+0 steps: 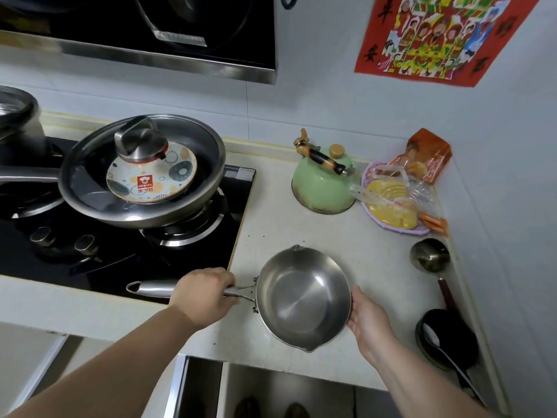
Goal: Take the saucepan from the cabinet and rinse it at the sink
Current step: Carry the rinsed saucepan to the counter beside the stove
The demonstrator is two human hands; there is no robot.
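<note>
A small steel saucepan with two pouring lips and a long steel handle is over the pale countertop, right of the stove. My left hand is closed around the handle near the bowl. My right hand lies flat against the pan's right wall, fingers together. The pan is empty inside. Whether it rests on the counter or hovers just above it I cannot tell. An open cabinet gapes below the counter edge. No sink is in view.
A black gas hob carries a large steel frying pan with a glass lid. A green kettle, a basket of bagged food, a ladle and a black spoon rest stand along the right wall.
</note>
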